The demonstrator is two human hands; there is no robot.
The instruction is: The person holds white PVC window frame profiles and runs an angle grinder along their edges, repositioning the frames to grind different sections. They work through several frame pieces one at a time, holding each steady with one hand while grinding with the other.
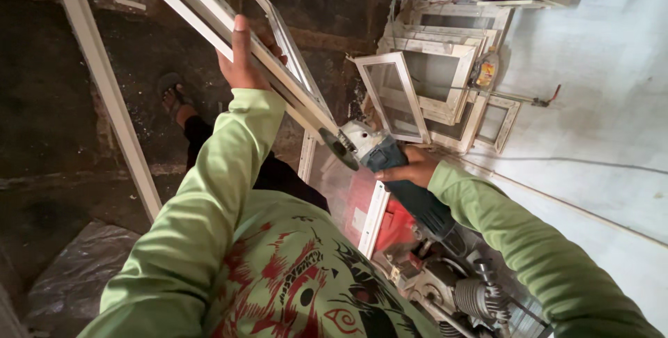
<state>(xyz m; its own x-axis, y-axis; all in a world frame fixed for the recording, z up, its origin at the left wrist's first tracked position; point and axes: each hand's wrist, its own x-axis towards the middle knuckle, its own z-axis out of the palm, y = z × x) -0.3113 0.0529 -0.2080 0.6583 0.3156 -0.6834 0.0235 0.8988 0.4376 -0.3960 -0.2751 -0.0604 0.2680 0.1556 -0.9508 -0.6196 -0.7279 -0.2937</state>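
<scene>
the left hand (pixel 243 56) is wrapped around a rail of the white window frame (pixel 229 21), thumb laid flat along its face and fingers curled over the far edge. the right hand (pixel 407 169) is closed around the body of a blue angle grinder (pixel 390 167), whose dark disc (pixel 339 148) sits right at the lower corner of that frame — whether disc and frame actually touch cannot be told. both arms wear pale green sleeves. beyond the frame's lower corner, several smaller white window frames (pixel 431 87) lean stacked against the wall, with a small yellow-labelled bottle (pixel 486 72) just beside them. below the frame, near the grinder's tail, stands a red machine (pixel 390 223) with a ribbed grey compressor (pixel 473 296). a sandalled foot (pixel 170 94) shows on the dark floor behind the frame — plastic sheeting (pixel 76 268) lies well apart from it.
</scene>
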